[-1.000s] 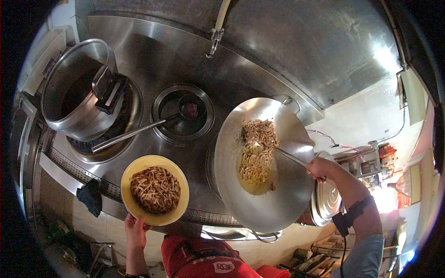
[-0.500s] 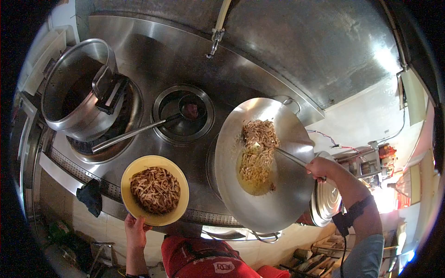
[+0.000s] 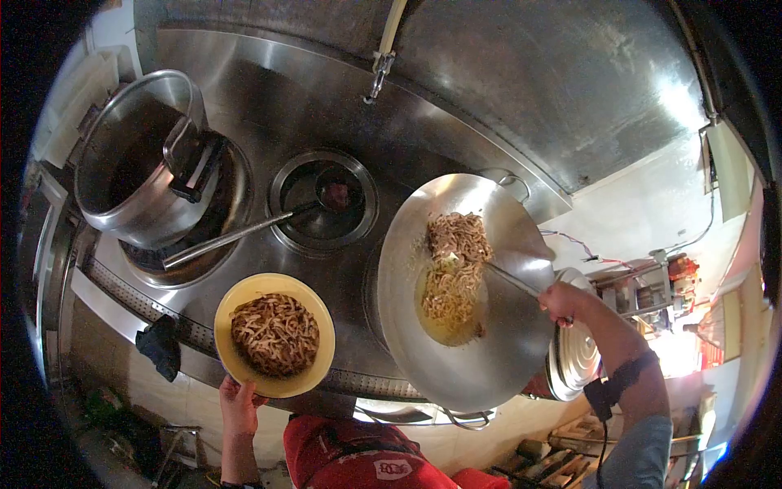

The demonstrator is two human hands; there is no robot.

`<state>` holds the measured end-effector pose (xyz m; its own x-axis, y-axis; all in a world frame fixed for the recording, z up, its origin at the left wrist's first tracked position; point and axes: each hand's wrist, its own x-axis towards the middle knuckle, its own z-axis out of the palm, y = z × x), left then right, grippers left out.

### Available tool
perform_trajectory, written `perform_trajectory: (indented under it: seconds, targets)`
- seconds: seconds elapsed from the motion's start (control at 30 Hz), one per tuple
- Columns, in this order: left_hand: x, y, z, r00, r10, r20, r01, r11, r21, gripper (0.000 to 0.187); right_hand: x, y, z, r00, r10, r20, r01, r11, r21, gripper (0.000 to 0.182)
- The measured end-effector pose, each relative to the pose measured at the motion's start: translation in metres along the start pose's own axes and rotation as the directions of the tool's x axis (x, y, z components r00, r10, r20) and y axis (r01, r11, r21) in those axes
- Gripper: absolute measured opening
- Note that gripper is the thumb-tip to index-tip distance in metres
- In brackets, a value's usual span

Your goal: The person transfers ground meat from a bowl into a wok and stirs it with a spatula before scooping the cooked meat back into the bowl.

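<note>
A yellow bowl of cooked meat strips is gripped at its near rim by my left hand, thumb over the edge. To its right sits a large steel wok with more meat strips and yellowish oil pooled below them. My right hand is closed around the handle of a long metal cooking utensil that reaches into the wok. Its head is hidden among the meat, near a small pale piece.
At the left stands a big steel pot on a burner. A black ladle rests across a round steel well. Above hangs a tap. A dark cloth drapes over the counter's front edge; stacked lids lie right of the wok.
The bowl has shifted very slightly right. The right hand and utensil are nearly where they were, and the meat in the wok looks the same.
</note>
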<state>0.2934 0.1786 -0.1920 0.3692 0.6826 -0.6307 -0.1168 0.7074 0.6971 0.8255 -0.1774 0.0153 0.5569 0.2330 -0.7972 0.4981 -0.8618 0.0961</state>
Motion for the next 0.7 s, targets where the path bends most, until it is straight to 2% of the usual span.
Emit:
perform_trajectory:
  seconds: [0.03,0.07,0.13,0.2,0.27,0.33,0.37,0.4,0.43,0.47,0.5,0.53,0.57,0.67,0.7]
  targets:
    - [0.002,-0.001,-0.002,1.000,0.023,-0.006,-0.022,0.999,0.049,0.017,-0.009,-0.011,0.006,0.997,0.006,-0.071,0.000,0.996,0.087,0.039]
    - [0.003,0.002,-0.002,0.999,0.031,-0.008,-0.031,0.998,0.053,0.017,-0.018,-0.027,0.016,0.997,-0.002,-0.073,0.009,0.996,0.091,0.039]
    - [0.005,0.011,0.000,0.994,-0.036,0.101,0.022,0.991,0.131,0.020,-0.033,-0.055,0.041,0.943,0.304,-0.135,-0.237,0.899,0.368,0.038]
    - [-0.002,0.022,0.010,0.998,0.009,0.062,-0.020,0.984,0.176,0.021,-0.026,-0.049,0.085,0.924,0.326,-0.201,-0.174,0.825,0.538,0.037]
    - [-0.009,0.037,0.017,0.998,0.058,0.027,-0.062,0.975,0.215,0.022,0.003,-0.024,0.141,0.882,0.145,-0.448,-0.051,0.975,0.215,0.041]
    - [-0.009,0.055,0.024,0.990,0.079,0.114,-0.123,0.882,0.454,0.023,0.032,-0.019,0.188,0.798,0.242,-0.552,0.157,0.800,0.578,0.042]
    - [-0.013,0.061,0.034,0.989,0.096,0.111,-0.136,0.883,0.449,0.023,0.041,-0.021,0.197,0.846,0.338,-0.412,0.081,0.683,0.726,0.043]
    - [-0.015,0.071,0.046,0.960,0.169,0.223,-0.254,0.863,0.438,0.024,0.049,-0.025,0.202,0.880,0.405,-0.248,-0.010,0.538,0.843,0.043]
    - [-0.019,0.084,0.060,0.913,0.237,0.333,-0.367,0.832,0.416,0.025,0.045,-0.043,0.195,0.882,0.396,-0.256,0.005,0.535,0.845,0.043]
    - [-0.027,0.099,0.077,0.909,0.249,0.334,-0.379,0.826,0.417,0.025,0.038,-0.056,0.185,0.850,0.375,-0.370,-0.014,0.718,0.696,0.042]
    - [-0.042,0.119,0.102,0.934,0.155,0.321,-0.277,0.883,0.379,0.025,0.032,-0.061,0.178,0.815,0.329,-0.476,-0.048,0.858,0.511,0.041]
    - [-0.052,0.130,0.116,0.947,0.063,0.316,-0.175,0.925,0.337,0.025,0.035,-0.057,0.180,0.811,0.324,-0.487,-0.032,0.856,0.516,0.041]
    - [-0.042,0.131,0.112,0.927,0.039,0.374,-0.190,0.907,0.376,0.028,0.038,-0.053,0.186,0.814,0.322,-0.483,-0.015,0.844,0.537,0.042]
    - [-0.046,0.131,0.148,0.896,0.016,0.443,-0.197,0.909,0.367,0.029,0.042,-0.047,0.182,0.825,0.307,-0.475,0.025,0.819,0.574,0.043]
    - [-0.045,0.128,0.159,0.896,-0.021,0.444,-0.187,0.889,0.418,0.028,0.041,-0.048,0.182,0.837,0.303,-0.455,0.031,0.804,0.594,0.043]
